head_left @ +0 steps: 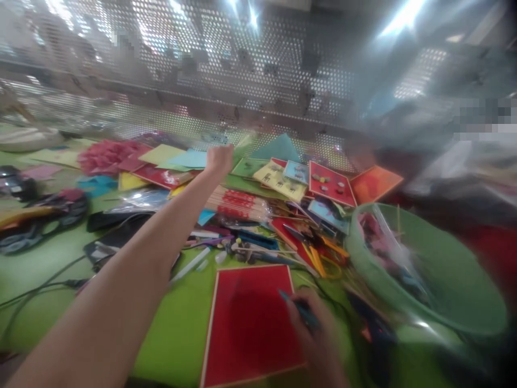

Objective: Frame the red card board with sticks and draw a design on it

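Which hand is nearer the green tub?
Right. Right hand, holding a pen, is left of the green tub; left hand is farther off, by the light-blue paper.

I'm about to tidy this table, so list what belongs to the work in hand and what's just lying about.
Apparently in use:
blue pen, in the right hand
red card, beside that hand
possibly pale green paper by the left hand; grip unclear

Apparently lying about:
orange-handled scissors
green tub
pink pile
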`<state>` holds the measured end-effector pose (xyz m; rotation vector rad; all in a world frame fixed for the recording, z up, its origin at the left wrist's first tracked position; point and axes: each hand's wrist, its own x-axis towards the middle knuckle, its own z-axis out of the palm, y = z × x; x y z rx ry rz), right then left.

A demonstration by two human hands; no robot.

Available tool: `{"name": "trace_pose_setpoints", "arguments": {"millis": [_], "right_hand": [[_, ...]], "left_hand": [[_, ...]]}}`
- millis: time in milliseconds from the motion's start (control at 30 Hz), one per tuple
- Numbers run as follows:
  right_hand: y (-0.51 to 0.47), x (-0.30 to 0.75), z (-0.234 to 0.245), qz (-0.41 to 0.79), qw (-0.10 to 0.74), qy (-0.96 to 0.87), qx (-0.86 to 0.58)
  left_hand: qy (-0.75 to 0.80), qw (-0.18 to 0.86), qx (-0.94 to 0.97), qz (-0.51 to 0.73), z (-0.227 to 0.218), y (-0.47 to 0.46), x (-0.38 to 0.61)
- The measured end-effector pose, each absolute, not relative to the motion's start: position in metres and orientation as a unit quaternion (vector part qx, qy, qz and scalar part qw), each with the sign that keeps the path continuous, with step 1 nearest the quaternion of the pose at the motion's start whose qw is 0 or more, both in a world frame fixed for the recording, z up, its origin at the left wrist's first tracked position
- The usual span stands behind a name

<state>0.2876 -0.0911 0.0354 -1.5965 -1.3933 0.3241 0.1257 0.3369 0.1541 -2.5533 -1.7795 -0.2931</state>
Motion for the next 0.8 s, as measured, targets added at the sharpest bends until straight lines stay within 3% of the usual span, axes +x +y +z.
{"name": "trace_pose_setpoints", "arguments": {"millis": [200, 567, 800], "right_hand": [[-0.09, 0.289, 0.032, 0.132, 0.478, -0.566, -0.659], [-0.088, 0.288, 0.036, 0.135, 0.463, -0.563, -0.672], [-0.09, 0.289, 0.036, 0.121, 0.466, -0.565, -0.67]], "left_hand": [[-0.605, 0.051, -0.781, -0.142, 0.162, 0.341, 0.114], [-0.393, 0.111, -0.909, -0.083, 0.119, 0.325, 0.146], [-0.365, 0.158, -0.914, -0.078, 0.125, 0.326, 0.168]]}}
